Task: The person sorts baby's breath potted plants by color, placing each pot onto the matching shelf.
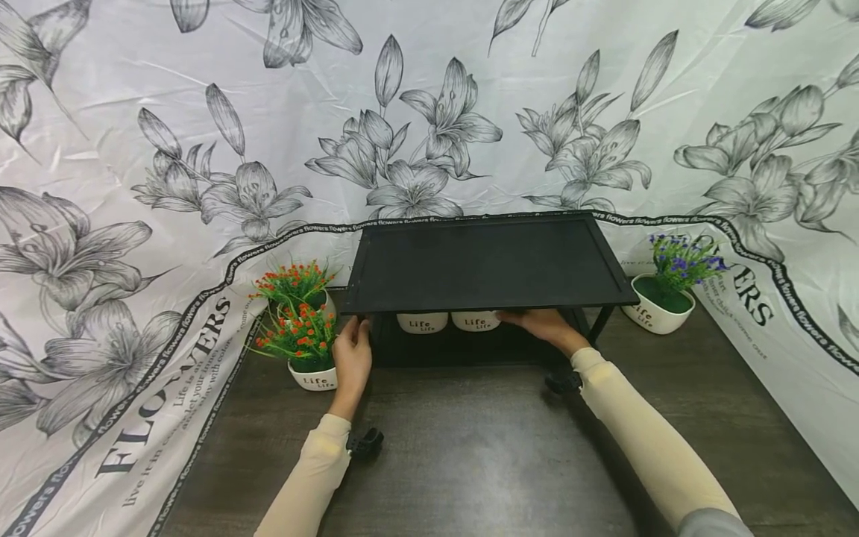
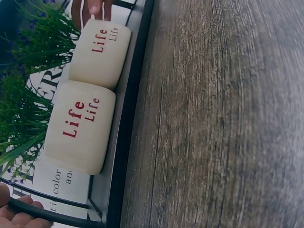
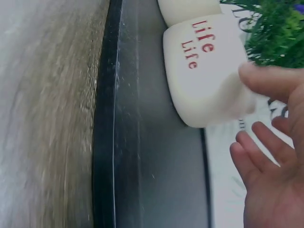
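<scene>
A black two-tier shelf [image 1: 490,261] stands on the table. Two white flowerpots marked "Life", a left one [image 2: 78,128] and a right one [image 2: 102,54], sit side by side on its lower tier; green foliage with small purple flowers rises behind them in the left wrist view. My left hand [image 1: 352,354] grips the shelf's black side frame [image 2: 33,211] at the left end, fingers curled round it. My right hand [image 3: 275,142] is at the right pot's outer end, its thumb [image 3: 266,80] against the pot and the other fingers spread, not wrapped round it.
Two pots of orange-red flowers, a front one [image 1: 312,377] and a rear one [image 1: 295,283], stand left of the shelf, close to my left hand. A pot of purple flowers [image 1: 661,306] is at the right. A printed floral cloth [image 1: 429,112] hangs behind the dark wooden table [image 1: 456,447].
</scene>
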`<act>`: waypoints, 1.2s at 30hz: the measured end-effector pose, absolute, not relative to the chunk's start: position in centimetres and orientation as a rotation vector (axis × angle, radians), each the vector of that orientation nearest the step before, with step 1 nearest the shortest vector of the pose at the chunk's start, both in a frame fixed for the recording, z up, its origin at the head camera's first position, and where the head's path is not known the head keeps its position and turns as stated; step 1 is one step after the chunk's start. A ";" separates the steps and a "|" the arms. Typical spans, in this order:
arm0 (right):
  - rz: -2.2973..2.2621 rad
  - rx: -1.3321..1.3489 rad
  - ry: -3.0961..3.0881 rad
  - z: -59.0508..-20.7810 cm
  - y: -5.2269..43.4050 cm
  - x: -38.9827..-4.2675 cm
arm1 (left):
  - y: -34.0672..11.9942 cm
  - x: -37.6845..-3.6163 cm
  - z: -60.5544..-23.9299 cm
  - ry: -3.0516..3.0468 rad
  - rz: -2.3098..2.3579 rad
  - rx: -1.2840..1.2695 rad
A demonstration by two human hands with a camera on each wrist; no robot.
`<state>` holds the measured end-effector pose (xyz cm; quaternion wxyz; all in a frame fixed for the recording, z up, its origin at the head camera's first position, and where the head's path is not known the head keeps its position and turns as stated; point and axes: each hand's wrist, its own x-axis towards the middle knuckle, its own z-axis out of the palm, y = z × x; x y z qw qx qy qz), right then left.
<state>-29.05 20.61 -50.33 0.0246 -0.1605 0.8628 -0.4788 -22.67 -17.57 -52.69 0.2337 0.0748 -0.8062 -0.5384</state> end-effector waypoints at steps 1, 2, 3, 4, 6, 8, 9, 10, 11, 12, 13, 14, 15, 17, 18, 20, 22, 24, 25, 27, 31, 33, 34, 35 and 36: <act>-1.482 -0.492 2.706 -50.2 20.9 -29.0 | -17.6 -22.7 -52.6 -2.213 -1.476 0.208; -1.473 -0.482 2.739 -50.3 21.3 -28.9 | -17.6 -22.7 -52.6 -2.213 -1.472 0.211; -1.466 -0.479 2.778 -50.5 21.7 -29.0 | -17.6 -22.7 -52.6 -2.209 -1.469 0.212; -1.459 -0.488 2.821 -50.4 22.0 -28.9 | -17.6 -22.8 -52.6 -2.207 -1.460 0.213; -1.460 -0.493 2.874 -50.1 22.7 -28.4 | -17.6 -22.8 -52.6 -2.205 -1.439 0.215; -1.465 -0.469 2.896 -49.8 23.5 -27.6 | -17.6 -22.9 -52.6 -2.202 -1.440 0.213; -1.472 -0.456 2.903 -49.6 24.0 -27.2 | -17.5 -22.9 -52.6 -2.200 -1.444 0.210; -1.480 -0.444 2.915 -49.5 24.4 -26.8 | -17.5 -22.9 -52.6 -2.200 -1.451 0.209; -1.488 -0.445 2.928 -49.3 24.9 -26.3 | -17.5 -22.8 -52.6 -2.201 -1.459 0.206; -1.496 -0.444 2.938 -49.2 25.3 -25.9 | -17.5 -22.8 -52.6 -2.201 -1.469 0.206; -1.503 -0.456 2.958 -49.1 25.6 -25.5 | -17.5 -22.8 -52.6 -2.199 -1.478 0.204; -1.525 -0.476 2.962 -48.9 26.0 -25.2 | -17.5 -22.7 -52.6 -2.199 -1.479 0.206; -1.541 -0.510 2.965 -48.8 26.3 -24.8 | -17.5 -22.7 -52.7 -2.197 -1.479 0.209; -1.574 -0.557 2.952 -48.6 27.0 -24.3 | -17.6 -22.7 -52.7 -2.196 -1.474 0.213; -1.596 -0.570 2.926 -48.5 27.4 -24.0 | -17.6 -22.7 -52.7 -2.194 -1.472 0.213; -1.614 -0.578 2.892 -48.3 28.2 -23.3 | -17.6 -22.7 -52.8 -2.194 -1.468 0.213; -1.609 -0.564 2.878 -48.0 29.1 -22.7 | -17.6 -22.7 -52.8 -2.195 -1.474 0.212; -1.592 -0.545 2.876 -47.8 29.9 -22.1 | -17.6 -22.7 -52.7 -2.193 -1.492 0.212; -1.575 -0.528 2.884 -47.7 30.4 -21.8 | -17.6 -22.7 -52.6 -2.192 -1.499 0.213; -1.565 -0.501 2.887 -47.4 31.3 -21.3 | -17.6 -22.7 -52.6 -2.193 -1.512 0.215; -1.557 -0.433 2.935 -47.0 33.5 -20.1 | -17.6 -22.8 -52.7 -2.188 -1.525 0.219; -1.529 -0.408 2.996 -46.9 34.6 -19.7 | -17.6 -22.9 -52.8 -2.184 -1.537 0.218; -1.514 -0.384 3.032 -46.9 35.1 -19.5 | -17.6 -22.9 -52.8 -2.183 -1.540 0.218; -1.488 -0.367 3.074 -46.8 35.7 -19.3 | -17.6 -23.0 -52.9 -2.181 -1.545 0.220; -1.460 -0.347 3.112 -46.8 36.3 -19.1 | -17.6 -23.0 -52.9 -2.180 -1.550 0.220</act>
